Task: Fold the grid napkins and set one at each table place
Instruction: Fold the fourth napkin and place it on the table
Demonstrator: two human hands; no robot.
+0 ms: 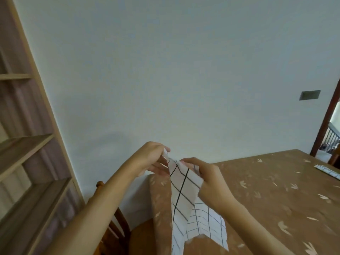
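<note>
1. Head view: both hands are raised close together just below the middle of the frame, holding one grid napkin (pixel 185 190) in the air above the near corner of the table (pixel 276 190)
2. The left hand (pixel 153 159), at about ten o'clock from the napkin's middle, pinches the cloth's top corner between thumb and curled fingers; a small tip of cloth sticks out above the grip
3. The right hand (pixel 206 178), at about two o'clock from the napkin's middle, has its fingers curled round the cloth's right edge, just beside the left hand
4. The napkin is white with dark grid lines; it hangs from the two grips towards six o'clock, with doubled layers, and its lower part runs out of the frame's bottom edge
5. The table wears a brown cloth with pale leaf marks and fills the frame from four to six o'clock
6. A second folded napkin (pixel 328 172) lies flat on the table at three o'clock, well apart from the hands
7. A wooden chair (pixel 114 218) stands at seven o'clock beside the table; a wooden shelf unit (pixel 27 144) lines the nine o'clock side
</note>
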